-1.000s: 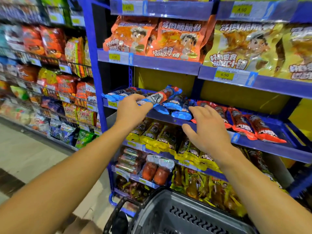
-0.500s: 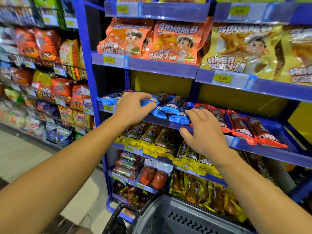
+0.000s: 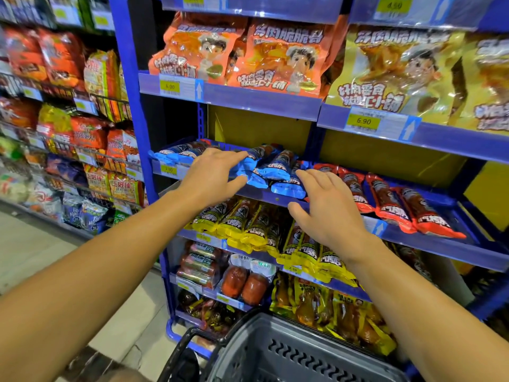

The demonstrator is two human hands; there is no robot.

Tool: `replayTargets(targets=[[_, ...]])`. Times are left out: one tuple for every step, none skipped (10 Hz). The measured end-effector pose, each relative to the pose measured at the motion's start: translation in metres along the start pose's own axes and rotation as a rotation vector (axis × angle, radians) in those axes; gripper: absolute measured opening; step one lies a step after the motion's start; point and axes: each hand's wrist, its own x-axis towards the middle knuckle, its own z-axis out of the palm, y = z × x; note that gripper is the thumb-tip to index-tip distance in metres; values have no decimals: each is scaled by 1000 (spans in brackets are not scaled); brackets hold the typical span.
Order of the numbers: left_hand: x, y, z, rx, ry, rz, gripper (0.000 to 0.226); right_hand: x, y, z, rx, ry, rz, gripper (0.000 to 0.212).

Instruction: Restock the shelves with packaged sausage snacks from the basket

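Blue-wrapped sausage snacks (image 3: 278,168) lie in a loose pile on the blue middle shelf (image 3: 264,195). My left hand (image 3: 212,176) lies flat on the left of that pile, fingers stretched over a blue pack, thumb below it. To the right, my right hand (image 3: 327,208) hovers with spread, straight fingers; its fingertips touch the rightmost blue pack where the red-wrapped sausages (image 3: 399,208) begin. Yellow-wrapped sausages (image 3: 248,224) fill the shelf below. The grey plastic basket (image 3: 292,354) sits at the bottom centre; its contents are out of sight.
Large orange (image 3: 239,53) and yellow snack bags (image 3: 396,75) stand on the shelf above, with price tags on its blue rail. Lower shelves hold more packaged meats. An aisle of noodle packs (image 3: 68,119) runs along the left, above a tiled floor.
My left hand has let go of the blue pack it held raised; the pack now lies on the pile under flat fingers. My right hand shifted slightly left toward the blue packs.
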Motion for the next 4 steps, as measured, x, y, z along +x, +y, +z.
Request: replayTargets(targets=[[-1,1,1,8,-13,1,65,3,-4,-1,11,0,-9,69],[-2,3,1,23,-27,-16,70,3,-7,-3,2,4,-16,66],[-3,5,0,19,-25,-10,73,2,-9,-3,7,3,-19,66],[-5,12,-5,31,3,17,74,-1,-9,-10,-3,19,-16,66]])
